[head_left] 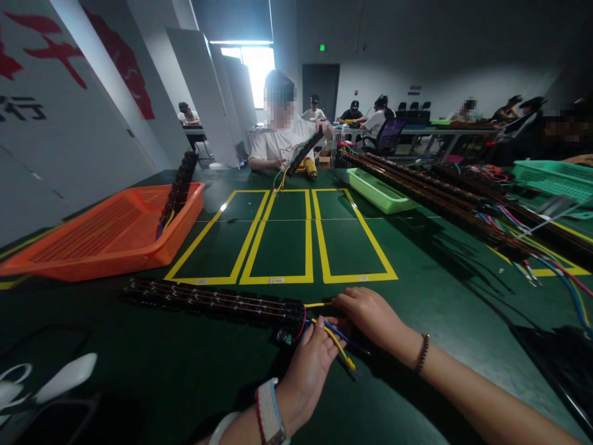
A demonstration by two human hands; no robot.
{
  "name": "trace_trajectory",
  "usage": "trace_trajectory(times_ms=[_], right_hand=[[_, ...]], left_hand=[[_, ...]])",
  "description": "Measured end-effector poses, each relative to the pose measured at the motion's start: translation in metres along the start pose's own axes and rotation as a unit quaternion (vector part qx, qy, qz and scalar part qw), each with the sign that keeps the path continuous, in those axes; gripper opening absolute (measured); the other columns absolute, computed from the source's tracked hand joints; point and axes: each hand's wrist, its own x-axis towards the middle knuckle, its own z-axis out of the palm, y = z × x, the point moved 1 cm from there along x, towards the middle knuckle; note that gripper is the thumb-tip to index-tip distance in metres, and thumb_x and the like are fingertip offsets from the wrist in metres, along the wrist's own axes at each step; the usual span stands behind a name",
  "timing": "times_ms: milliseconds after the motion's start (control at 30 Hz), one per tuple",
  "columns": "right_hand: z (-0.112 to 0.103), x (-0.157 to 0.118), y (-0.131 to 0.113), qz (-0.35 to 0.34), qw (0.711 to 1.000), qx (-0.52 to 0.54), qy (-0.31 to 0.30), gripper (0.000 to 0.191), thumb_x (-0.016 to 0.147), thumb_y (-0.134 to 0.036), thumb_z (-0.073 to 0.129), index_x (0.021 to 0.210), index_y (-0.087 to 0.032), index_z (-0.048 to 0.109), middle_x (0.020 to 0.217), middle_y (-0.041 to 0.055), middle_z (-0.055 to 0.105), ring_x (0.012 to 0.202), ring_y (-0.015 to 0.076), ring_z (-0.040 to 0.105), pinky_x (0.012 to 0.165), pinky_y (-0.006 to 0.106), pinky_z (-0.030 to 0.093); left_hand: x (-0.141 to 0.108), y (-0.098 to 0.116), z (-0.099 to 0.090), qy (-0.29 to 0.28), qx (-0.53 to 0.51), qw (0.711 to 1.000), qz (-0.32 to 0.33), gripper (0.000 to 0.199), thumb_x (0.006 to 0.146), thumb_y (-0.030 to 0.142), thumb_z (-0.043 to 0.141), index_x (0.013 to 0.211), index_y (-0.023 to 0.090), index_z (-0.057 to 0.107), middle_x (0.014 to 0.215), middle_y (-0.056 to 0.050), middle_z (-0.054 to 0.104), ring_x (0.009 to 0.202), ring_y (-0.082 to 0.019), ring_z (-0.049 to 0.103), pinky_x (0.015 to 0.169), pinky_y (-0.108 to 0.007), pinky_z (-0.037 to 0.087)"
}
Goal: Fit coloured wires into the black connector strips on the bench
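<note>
A long black strip assembly (pixel 217 303) with thin metal rails lies across the green table in front of me, its wired end toward my hands. My left hand (pixel 315 364) is closed around the wires by that end; a yellow wire (pixel 341 349) and a blue wire (pixel 354 344) stick out past its fingers. A short red wire (pixel 303 327) curves at the strip's end, above a small green part (pixel 284 337). My right hand (pixel 370 315) pinches another yellow wire (pixel 319 304), drawn out straight from the strip. Its fingertips are partly hidden.
An orange basket (pixel 152 250) at left holds a similar strip. Yellow tape rectangles (pixel 278 279) mark the table. A green basket (pixel 382 198) and piled wired strips (pixel 430 191) lie right. Across the table a person (pixel 282 145) holds another strip near a yellow tool (pixel 309 168). White items (pixel 67 377) lie lower left.
</note>
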Motion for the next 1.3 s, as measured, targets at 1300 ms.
trace_trajectory(times_ms=[1300], right_hand=[[-0.015,-0.011,-0.023,0.060,0.997,-0.018,-0.040,0.013,0.087,-0.008,0.047,0.080,-0.014,0.056,0.076,0.0042,0.061,0.062,0.0131,0.058,0.053,0.024,0.037]], left_hand=[[-0.004,0.005,0.010,0.038,0.016,0.999,0.008,0.021,0.082,0.030,0.059,0.102,0.023,0.061,0.104,-0.006,0.065,0.105,-0.018,0.057,0.095,-0.032,0.040]])
